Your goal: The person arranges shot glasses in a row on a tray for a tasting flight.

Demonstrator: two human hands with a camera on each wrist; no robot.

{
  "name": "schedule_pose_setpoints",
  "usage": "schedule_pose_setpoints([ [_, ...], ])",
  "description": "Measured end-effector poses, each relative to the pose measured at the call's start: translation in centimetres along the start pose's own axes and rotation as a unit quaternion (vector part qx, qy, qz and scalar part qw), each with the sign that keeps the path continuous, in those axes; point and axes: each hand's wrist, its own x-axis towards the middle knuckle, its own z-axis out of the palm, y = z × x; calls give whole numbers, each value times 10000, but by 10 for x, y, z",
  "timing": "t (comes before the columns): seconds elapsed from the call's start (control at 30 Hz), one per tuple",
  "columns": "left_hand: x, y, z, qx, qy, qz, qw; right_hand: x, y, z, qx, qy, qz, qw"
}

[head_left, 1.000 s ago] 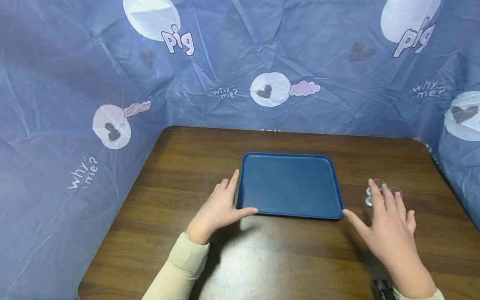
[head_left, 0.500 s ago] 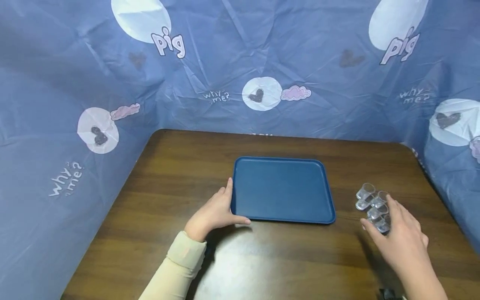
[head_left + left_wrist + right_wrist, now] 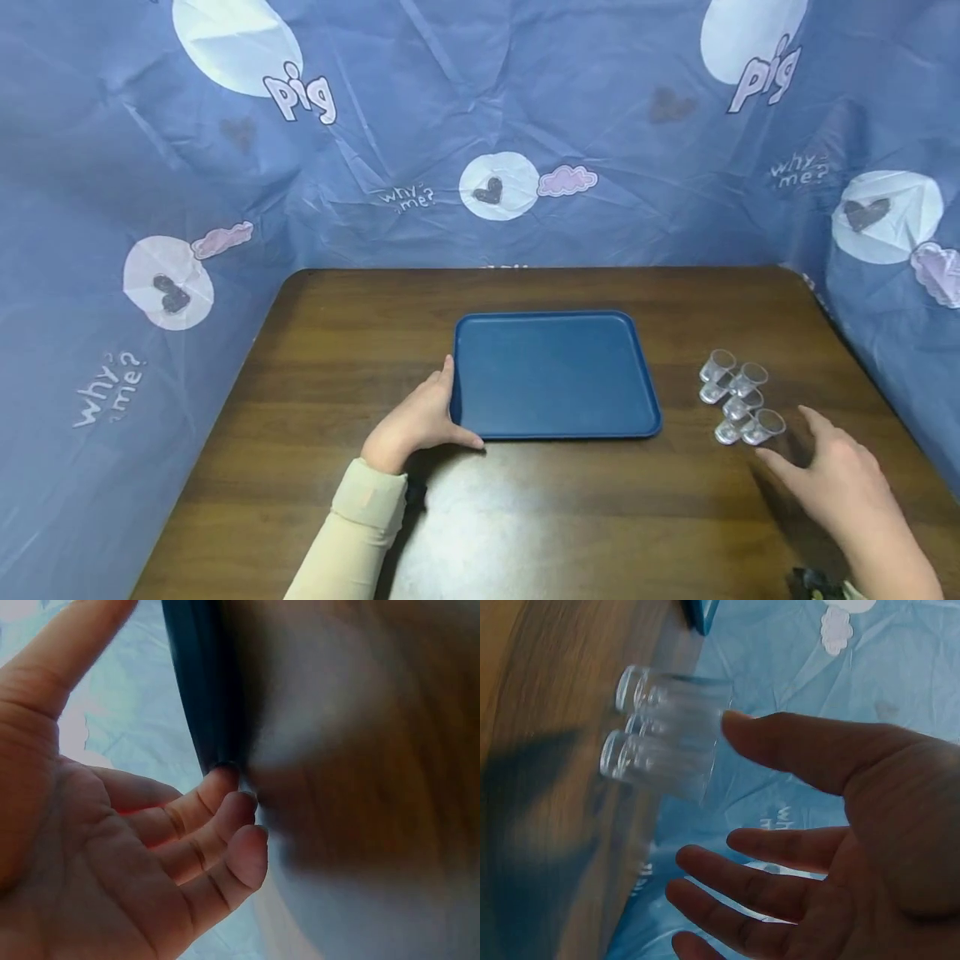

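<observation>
A blue rectangular tray [image 3: 555, 375] lies flat on the table. My left hand [image 3: 420, 417] rests at its front left corner, the index finger along the left side and the thumb by the front edge. In the left wrist view its fingertips [image 3: 244, 847] meet or nearly meet the dark tray rim [image 3: 206, 697]. Several small clear shot glasses [image 3: 763, 427] stand upright in a close group right of the tray. Beside the nearest glass, my right hand [image 3: 847, 479] hovers with thumb and fingers spread, holding nothing. Its thumb [image 3: 780, 742] appears close to the glasses [image 3: 667, 765] in the right wrist view.
The brown wooden table [image 3: 570, 517] has rounded far corners. Blue printed cloth [image 3: 405, 108] hangs behind it and along both sides. A strip of bare wood separates the tray from the glasses.
My right hand has drawn back from beside the tray and over the glasses to their near right side, leaving them in full view. My left hand stays at the tray corner. The head view has shifted.
</observation>
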Motion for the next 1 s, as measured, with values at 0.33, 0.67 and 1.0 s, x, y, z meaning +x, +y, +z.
schedule_pose_setpoints([
  [0.33, -2, -2, -2, 187, -132, -220, 9995, 14, 10, 9, 419, 115, -345, 9985],
  [0.67, 9, 7, -7, 332, -464, -274, 9980, 22, 23, 19, 643, 297, -381, 9968],
  [1.0, 12, 5, -7, 426, -523, -322, 9972, 26, 24, 25, 714, 182, -343, 9967],
])
